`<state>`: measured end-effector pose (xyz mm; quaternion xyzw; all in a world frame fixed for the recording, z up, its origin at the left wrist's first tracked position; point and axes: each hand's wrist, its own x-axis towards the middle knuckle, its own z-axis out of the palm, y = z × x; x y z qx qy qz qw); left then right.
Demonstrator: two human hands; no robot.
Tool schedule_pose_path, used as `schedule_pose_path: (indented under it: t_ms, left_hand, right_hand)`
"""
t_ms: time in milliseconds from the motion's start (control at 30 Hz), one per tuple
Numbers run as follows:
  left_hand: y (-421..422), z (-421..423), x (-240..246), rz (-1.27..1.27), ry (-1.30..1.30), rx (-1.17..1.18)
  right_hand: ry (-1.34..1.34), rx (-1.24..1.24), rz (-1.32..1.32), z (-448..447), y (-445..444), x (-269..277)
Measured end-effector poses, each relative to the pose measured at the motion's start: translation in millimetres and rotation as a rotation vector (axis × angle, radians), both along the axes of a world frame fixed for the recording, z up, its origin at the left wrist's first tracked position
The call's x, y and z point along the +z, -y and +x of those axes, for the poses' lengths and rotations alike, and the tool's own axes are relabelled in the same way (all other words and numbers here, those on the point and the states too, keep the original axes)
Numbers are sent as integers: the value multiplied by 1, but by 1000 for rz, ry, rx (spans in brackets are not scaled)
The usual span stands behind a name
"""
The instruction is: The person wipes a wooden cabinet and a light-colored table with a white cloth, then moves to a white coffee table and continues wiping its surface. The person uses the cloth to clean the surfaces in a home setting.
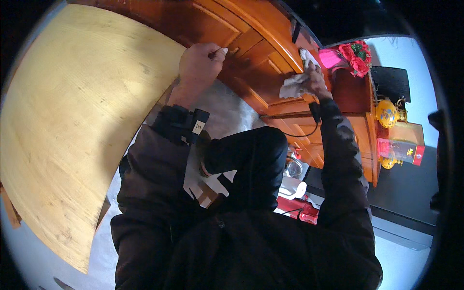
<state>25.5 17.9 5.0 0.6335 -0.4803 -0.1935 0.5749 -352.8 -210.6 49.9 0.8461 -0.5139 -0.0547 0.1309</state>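
Note:
My right hand grips a crumpled whitish cloth at the top edge of a reddish-brown wooden cabinet. Part of the cloth lies on the cabinet top and part hangs over the front. In front of the cabinet doors, my left hand is curled into a loose fist with nothing seen in it. Its thumb points towards a small door knob, with a slight gap between them. Both wrists wear black straps with small devices.
A pale wooden tabletop fills the left side. Red artificial flowers in a pink vase stand near my right hand. Yellow ornaments and a clear-and-red box are further right. A red container lies low beside my knee.

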Motion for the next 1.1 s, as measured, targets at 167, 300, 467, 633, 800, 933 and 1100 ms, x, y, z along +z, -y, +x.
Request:
schedule_pose_path:
  t_ms: [167, 300, 467, 633, 800, 933, 1100]
  left_hand:
    - [5, -10, -1, -50, 92, -9]
    - [8, -11, -3, -21, 127, -14]
    - [11, -8, -6, 24, 71, -32]
    - [14, -8, -10, 27, 74, -29]
    - [12, -6, -11, 65, 1, -57]
    - [9, -4, -7, 93, -34, -80]
    - [8, -5, -6, 61, -29, -37]
  right_hand:
    - [-51, 56, -3, 38, 16, 1]
    - [-105, -38, -36, 83, 19, -3]
    - [57, 109, -78, 165, -3, -8]
    - [199, 11, -92, 268, 3, -17]
    - [268, 94, 5, 326, 12, 0]
    - [378, 336, -111, 317, 27, -7]
    - [444, 669, -112, 260, 59, -28]
